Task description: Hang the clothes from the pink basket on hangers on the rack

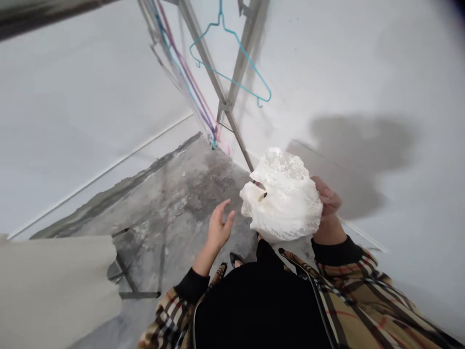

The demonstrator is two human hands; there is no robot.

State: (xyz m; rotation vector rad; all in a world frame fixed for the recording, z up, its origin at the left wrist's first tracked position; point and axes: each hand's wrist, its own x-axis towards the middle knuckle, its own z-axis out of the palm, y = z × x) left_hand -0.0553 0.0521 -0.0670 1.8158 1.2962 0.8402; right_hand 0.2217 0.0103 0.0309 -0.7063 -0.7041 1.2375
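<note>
The fingers of the right hand (pixel 328 206) are curled and clenched around the outer edge of a bunched white lace fabric (pixel 285 194), with the fingertips partly buried in its folds. The fingers of the left hand (pixel 218 228) are open and spread, released from everything, and their tips stop just beside the fabric's near edge without touching it.

The lace lies between the two hands, held up above the floor and much closer to the right hand, which bears its whole visible weight. Crumpled into a rounded mass, it shows no clear long axis. A small dark fold opens on the side facing the left hand.

Behind the wrists, black cuffs (pixel 336 251) end sleeves of a tan plaid jacket (pixel 359 291), and a black top (pixel 257 310) fills the bottom of the view. The toe of a black shoe (pixel 235 258) shows below the left wrist. Beyond the lace, a metal folding rack (pixel 225 104) stands on a patchy concrete floor (pixel 170 208) against a white wall (pixel 381 82). A teal plastic hanger (pixel 230 63) hangs from the rack beside purple and teal cords (pixel 185 72). A beige cloth (pixel 47 291) fills the lower left.
</note>
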